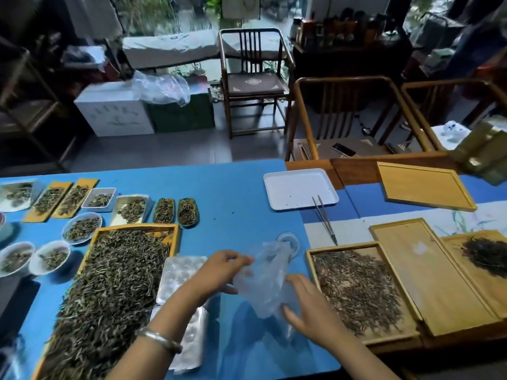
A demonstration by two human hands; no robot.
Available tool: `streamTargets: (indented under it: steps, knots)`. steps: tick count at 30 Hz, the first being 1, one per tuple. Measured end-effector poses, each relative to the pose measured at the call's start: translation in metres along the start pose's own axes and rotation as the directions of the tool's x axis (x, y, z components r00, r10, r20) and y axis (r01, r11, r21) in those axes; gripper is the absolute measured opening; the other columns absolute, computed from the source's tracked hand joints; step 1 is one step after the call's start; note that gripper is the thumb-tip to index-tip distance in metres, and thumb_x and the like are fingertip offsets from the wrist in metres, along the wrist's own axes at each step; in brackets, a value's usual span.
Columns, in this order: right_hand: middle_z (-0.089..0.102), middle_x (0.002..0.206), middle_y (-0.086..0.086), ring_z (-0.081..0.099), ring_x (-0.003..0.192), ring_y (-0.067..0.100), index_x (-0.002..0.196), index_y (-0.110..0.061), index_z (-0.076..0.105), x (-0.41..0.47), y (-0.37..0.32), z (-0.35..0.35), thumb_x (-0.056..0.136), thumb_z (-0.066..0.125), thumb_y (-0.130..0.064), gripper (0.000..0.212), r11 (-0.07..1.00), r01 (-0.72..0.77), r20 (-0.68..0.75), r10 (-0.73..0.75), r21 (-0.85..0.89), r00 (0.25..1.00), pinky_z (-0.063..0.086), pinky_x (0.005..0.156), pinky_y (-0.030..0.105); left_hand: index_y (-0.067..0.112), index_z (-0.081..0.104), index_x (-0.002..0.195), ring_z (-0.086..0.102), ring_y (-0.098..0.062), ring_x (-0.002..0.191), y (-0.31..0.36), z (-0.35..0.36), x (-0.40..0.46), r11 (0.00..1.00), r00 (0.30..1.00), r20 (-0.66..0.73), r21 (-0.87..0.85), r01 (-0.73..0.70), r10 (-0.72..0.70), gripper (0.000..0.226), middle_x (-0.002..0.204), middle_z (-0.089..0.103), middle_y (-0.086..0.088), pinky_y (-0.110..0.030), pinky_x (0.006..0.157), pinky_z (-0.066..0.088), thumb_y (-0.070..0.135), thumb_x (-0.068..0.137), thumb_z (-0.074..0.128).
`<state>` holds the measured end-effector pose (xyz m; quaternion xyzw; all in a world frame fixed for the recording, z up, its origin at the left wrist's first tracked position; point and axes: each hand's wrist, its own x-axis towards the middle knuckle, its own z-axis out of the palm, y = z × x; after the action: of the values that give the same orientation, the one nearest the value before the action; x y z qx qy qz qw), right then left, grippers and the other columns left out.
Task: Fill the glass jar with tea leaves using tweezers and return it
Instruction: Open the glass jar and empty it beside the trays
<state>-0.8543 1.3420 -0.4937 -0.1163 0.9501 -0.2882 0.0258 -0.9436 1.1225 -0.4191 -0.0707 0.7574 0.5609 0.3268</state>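
My left hand pinches the upper edge of a thin clear plastic bag above the blue mat. My right hand touches the bag's lower right side, fingers spread and straight. Just behind the bag stands a small clear glass jar, seen from above and partly hidden by the plastic. Metal tweezers lie on the table, their far end on a white tray, untouched by either hand. A wooden tray of tea leaves lies right of my hands. A larger wooden tray of tea leaves lies to the left.
A white tray sits behind the tweezers. Several small dishes and trays of tea line the far left of the blue mat. Empty wooden trays and a dark tea pile lie right. Foil packets rest near my left forearm. Chairs stand beyond.
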Motion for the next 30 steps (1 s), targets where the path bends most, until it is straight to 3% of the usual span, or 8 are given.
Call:
streamTargets:
  steps: [3,5,9,13,17,21,25,30]
  knots:
    - [0.041,0.135,0.0,0.033,0.132,0.015,0.13,-0.016,0.041,0.003,0.002,0.003,0.086,0.052,-0.035,0.05,1.0,-0.002,0.021,0.002,0.003,1.0,0.024,0.107,0.021,0.019,0.069,0.085,0.062,-0.016,0.059,-0.011,0.016,0.0,0.974,0.991,-0.096,0.214,-0.069,0.091,0.018,0.068,0.069,-0.002,-0.027,0.058,0.051,0.028,0.069,0.069]
    - [0.031,0.143,0.0,0.022,0.139,0.015,0.136,-0.016,0.034,0.001,0.004,0.005,0.081,0.052,-0.033,0.06,0.998,-0.046,0.093,0.042,0.043,0.995,0.017,0.114,0.023,0.025,0.067,0.084,0.068,-0.023,0.065,-0.02,0.026,0.001,0.975,0.982,-0.152,0.205,-0.082,0.115,0.014,0.073,0.071,-0.006,-0.034,0.062,0.055,0.024,0.07,0.065]
    - [0.031,0.136,-0.006,0.032,0.129,0.012,0.137,-0.02,0.035,-0.008,0.011,0.0,0.086,0.053,-0.016,0.054,0.922,-0.249,0.048,0.246,0.296,0.968,0.026,0.099,0.01,0.034,0.063,0.083,0.064,-0.005,0.057,-0.039,0.036,-0.002,0.932,0.949,-0.214,0.327,-0.155,0.233,0.025,0.073,0.068,0.006,-0.015,0.047,0.048,0.009,0.08,0.063]
    - [0.048,0.122,-0.007,0.053,0.105,0.003,0.122,-0.026,0.048,-0.002,-0.001,-0.012,0.091,0.051,-0.047,0.037,0.77,-0.395,-0.042,0.477,0.502,0.878,0.042,0.081,0.018,0.033,0.063,0.09,0.062,-0.003,0.062,-0.043,0.04,-0.004,0.877,0.92,-0.238,0.444,-0.183,0.312,0.02,0.074,0.067,0.006,-0.013,0.05,0.044,0.016,0.08,0.064]
    - [0.061,0.099,-0.002,0.063,0.088,0.014,0.106,-0.022,0.051,0.02,-0.029,-0.015,0.077,0.059,-0.066,0.053,0.576,-0.534,0.158,0.574,0.618,0.803,0.052,0.077,0.034,0.029,0.064,0.092,0.065,-0.007,0.059,-0.043,0.046,-0.008,0.852,0.899,-0.237,0.473,-0.224,0.368,0.008,0.072,0.067,0.006,-0.031,0.06,0.054,0.028,0.083,0.066]
    - [0.062,0.088,0.002,0.068,0.08,0.022,0.09,-0.023,0.05,0.034,-0.043,-0.005,0.079,0.067,-0.042,0.028,0.574,-0.598,0.272,0.554,0.56,0.787,0.054,0.077,0.041,0.027,0.061,0.086,0.065,-0.01,0.062,-0.043,0.047,-0.011,0.816,0.881,-0.255,0.536,-0.215,0.399,0.009,0.071,0.067,0.007,-0.034,0.062,0.052,0.034,0.084,0.065]
    - [0.064,0.091,0.006,0.064,0.083,0.026,0.093,-0.017,0.055,0.032,-0.033,0.001,0.079,0.055,-0.014,0.014,0.638,-0.577,0.249,0.532,0.51,0.809,0.055,0.078,0.049,0.028,0.054,0.073,0.054,-0.007,0.06,-0.045,0.031,-0.017,0.822,0.815,-0.42,0.557,-0.116,0.4,0.014,0.063,0.059,0.011,-0.022,0.051,0.036,0.026,0.082,0.064]
    - [0.06,0.086,0.013,0.057,0.074,0.025,0.082,-0.011,0.052,0.026,-0.02,0.005,0.086,0.052,-0.01,0.004,0.545,-0.606,0.266,0.576,0.579,0.773,0.053,0.068,0.044,0.028,0.059,0.076,0.059,-0.007,0.06,-0.048,0.012,-0.026,0.895,0.806,-0.498,0.438,-0.083,0.318,0.012,0.068,0.063,0.009,-0.016,0.05,0.035,0.024,0.079,0.07]
